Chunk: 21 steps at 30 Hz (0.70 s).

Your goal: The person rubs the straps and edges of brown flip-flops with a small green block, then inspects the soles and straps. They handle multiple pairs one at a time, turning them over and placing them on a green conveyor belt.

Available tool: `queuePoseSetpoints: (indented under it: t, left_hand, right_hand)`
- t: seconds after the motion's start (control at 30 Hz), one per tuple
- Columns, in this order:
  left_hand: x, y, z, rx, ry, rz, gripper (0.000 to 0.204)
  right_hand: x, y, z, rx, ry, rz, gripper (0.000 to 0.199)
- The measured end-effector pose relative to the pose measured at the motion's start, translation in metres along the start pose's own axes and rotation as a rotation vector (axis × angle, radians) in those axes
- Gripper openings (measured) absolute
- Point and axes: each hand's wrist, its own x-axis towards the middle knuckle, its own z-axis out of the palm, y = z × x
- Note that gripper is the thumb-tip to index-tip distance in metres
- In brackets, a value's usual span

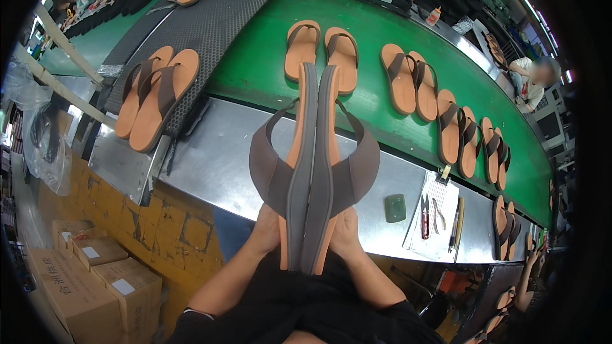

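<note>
Two tan and dark brown flip-flops are held up in front of me, edges toward me and soles set against each other, their straps bulging outward. My left hand (268,230) grips the left flip-flop (270,168) near its lower end. On the other side, my right hand (346,235) holds the right flip-flop (355,168) at about the same height. Most of the fingers are hidden behind the footwear. Just beyond the tips, another pair of flip-flops (302,51) lies on the green conveyor belt (255,57).
A metal ledge (210,153) runs along the belt, carrying a green block (395,208) and a clipboard (440,197) with small tools. More flip-flops (400,82) line the right. A pair (166,95) rests on a black ribbed surface. Cardboard boxes (70,286) stand lower left. Co-workers sit across.
</note>
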Motion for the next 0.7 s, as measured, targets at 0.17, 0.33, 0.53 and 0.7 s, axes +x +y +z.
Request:
queuePoseSetpoints:
  t: [0.17, 0.33, 0.53, 0.7]
  left_hand:
    - [0.004, 0.007, -0.006, -0.150, -0.007, 0.008, 0.041]
    - [0.002, 0.007, -0.004, -0.119, -0.013, -0.012, 0.041]
    - [-0.006, 0.008, 0.006, -0.068, -0.059, -0.080, 0.043]
    - [-0.005, 0.008, -0.004, -0.241, 0.026, -0.073, 0.040]
  right_hand:
    - [0.000, -0.005, -0.010, -0.015, 0.030, 0.007, 0.050]
    - [-0.004, -0.004, -0.013, 0.052, -0.014, 0.116, 0.051]
    - [-0.009, 0.000, -0.011, -0.021, -0.073, -0.071, 0.051]
    - [-0.005, -0.001, -0.015, -0.042, 0.047, 0.009, 0.048]
